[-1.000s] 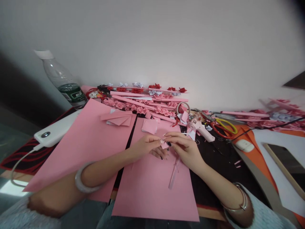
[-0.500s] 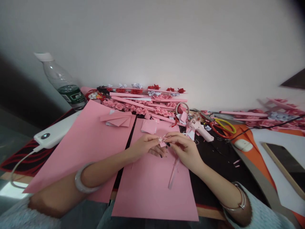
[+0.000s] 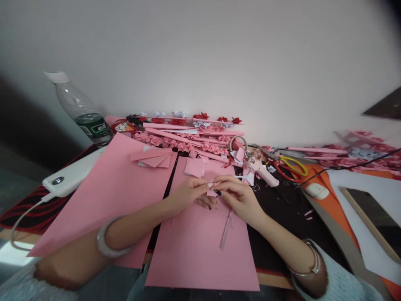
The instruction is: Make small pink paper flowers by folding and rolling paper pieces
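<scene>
Small pink paper piece, presumably being steadied from both sides, is pinched between the fingertips of the left hand and right hand, which meet above a large pink sheet overhanging the front edge of the table. Paper squares lie near the sheet's far edge, apparently for easy reach.

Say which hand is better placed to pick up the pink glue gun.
Right, probably: the right hand is nearer the glue gun; the left hand is farther across. Both hands pinch a small pink paper, so the right would first need to let go.
</scene>
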A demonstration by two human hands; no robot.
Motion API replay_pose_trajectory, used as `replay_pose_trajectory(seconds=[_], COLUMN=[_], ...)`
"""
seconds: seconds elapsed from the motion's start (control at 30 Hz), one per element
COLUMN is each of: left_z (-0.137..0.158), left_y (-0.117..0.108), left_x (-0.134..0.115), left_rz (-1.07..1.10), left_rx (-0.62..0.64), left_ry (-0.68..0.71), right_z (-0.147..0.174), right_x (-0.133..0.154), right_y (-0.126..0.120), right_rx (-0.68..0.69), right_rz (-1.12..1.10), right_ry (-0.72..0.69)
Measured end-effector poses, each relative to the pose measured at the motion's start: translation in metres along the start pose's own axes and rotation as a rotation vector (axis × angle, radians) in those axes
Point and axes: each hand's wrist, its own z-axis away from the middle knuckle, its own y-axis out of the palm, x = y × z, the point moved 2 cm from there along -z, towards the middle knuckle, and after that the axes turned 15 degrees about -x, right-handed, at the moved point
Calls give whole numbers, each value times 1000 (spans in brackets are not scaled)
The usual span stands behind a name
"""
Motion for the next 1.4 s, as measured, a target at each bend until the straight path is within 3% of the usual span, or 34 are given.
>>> replay_pose_trajectory(seconds=[0.33,1.13,1.23,1.4], left_z=[1,0,-1,1], left_y=[0,-3,-3,-3], left_x=[-1,3,2,-1], left_rz=[36,90,22,-204], left_rx=[-50,88,79,1], left_ry=[-106,-153,-89,243], right_z=[-1,2,3,5], right_x=[6,9,9,4], right_y=[-3,-4,-4,-3], right_rx=[79,117,85,-96], right_rz=[17,37,42,156], right_ry=[-72,-204,-189,3])
